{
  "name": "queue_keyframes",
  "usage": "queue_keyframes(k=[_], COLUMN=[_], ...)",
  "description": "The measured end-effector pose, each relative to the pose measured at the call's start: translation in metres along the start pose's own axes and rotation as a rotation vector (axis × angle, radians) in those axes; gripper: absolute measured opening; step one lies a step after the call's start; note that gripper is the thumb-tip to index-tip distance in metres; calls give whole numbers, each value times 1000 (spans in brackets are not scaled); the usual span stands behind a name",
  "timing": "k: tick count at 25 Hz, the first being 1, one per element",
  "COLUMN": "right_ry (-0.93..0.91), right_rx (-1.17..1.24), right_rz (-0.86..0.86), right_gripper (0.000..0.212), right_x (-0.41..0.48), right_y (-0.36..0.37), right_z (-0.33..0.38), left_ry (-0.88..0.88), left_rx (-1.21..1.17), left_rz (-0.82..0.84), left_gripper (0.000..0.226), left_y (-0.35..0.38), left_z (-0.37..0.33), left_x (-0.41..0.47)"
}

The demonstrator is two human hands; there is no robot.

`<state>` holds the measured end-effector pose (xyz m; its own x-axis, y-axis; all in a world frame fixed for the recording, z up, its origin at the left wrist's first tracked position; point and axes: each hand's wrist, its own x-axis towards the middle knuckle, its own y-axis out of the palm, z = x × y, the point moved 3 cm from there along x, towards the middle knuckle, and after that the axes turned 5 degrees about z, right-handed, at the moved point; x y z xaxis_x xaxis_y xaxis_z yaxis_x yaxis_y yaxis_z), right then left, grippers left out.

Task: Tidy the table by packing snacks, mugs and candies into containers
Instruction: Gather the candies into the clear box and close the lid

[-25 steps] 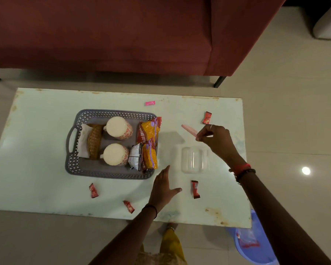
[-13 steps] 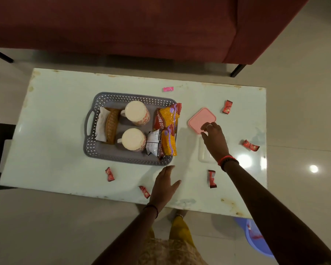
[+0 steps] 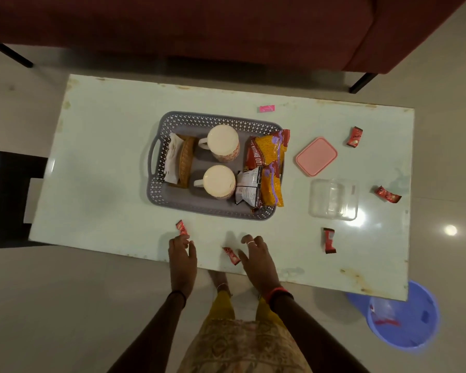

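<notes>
A grey basket [image 3: 156,184] on the pale table [image 3: 97,162] holds two upturned mugs [image 3: 223,142], snack packets [image 3: 271,168] and a wicker napkin holder. To its right lie a pink lid [image 3: 316,156] and an uncovered clear box [image 3: 333,199]. Red candies are scattered: one [image 3: 181,228] just beyond my left hand [image 3: 182,258], one [image 3: 232,255] just left of my right hand [image 3: 258,261], and others at the right [image 3: 329,240] [image 3: 387,194] [image 3: 354,136]. A pink candy [image 3: 267,108] lies at the back. Both hands hover at the front edge with fingers apart.
A dark red sofa [image 3: 199,28] stands behind the table. A blue bin [image 3: 404,319] with wrappers sits on the floor at the front right corner. A dark object [image 3: 6,195] is at the table's left end.
My right hand put the pink lid down on the table beside the clear box, then drew back to the front edge. My left hand shifted left towards a red candy.
</notes>
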<state>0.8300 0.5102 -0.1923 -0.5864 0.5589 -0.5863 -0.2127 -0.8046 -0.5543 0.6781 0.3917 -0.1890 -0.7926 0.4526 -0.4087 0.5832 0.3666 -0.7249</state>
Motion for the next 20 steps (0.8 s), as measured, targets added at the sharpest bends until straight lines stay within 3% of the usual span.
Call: queue_keyframes(k=[4,6,12,17,20], right_ry=[13,-19,-30,235,262], right_rx=[-107,-201,-140,285,337], right_rz=[151,154,90,-161,-397], right_gripper=[50,53,31,20,18], right_x=[16,23,28,17,2], right_y=[32,40,44,-15,-74], right_z=[13,15,15,-8,-33], left_ry=[-182,-167,-133,-19,71], left_rx=[-154,-117,-97,-11,62], left_rz=[-20,-11,61,176,248], left_gripper=[31,33,17,20,25], left_y=[-6,-4,-5,-8,-1], left_z=[24,27,29,20,5], left_x=[35,50,59,41,23])
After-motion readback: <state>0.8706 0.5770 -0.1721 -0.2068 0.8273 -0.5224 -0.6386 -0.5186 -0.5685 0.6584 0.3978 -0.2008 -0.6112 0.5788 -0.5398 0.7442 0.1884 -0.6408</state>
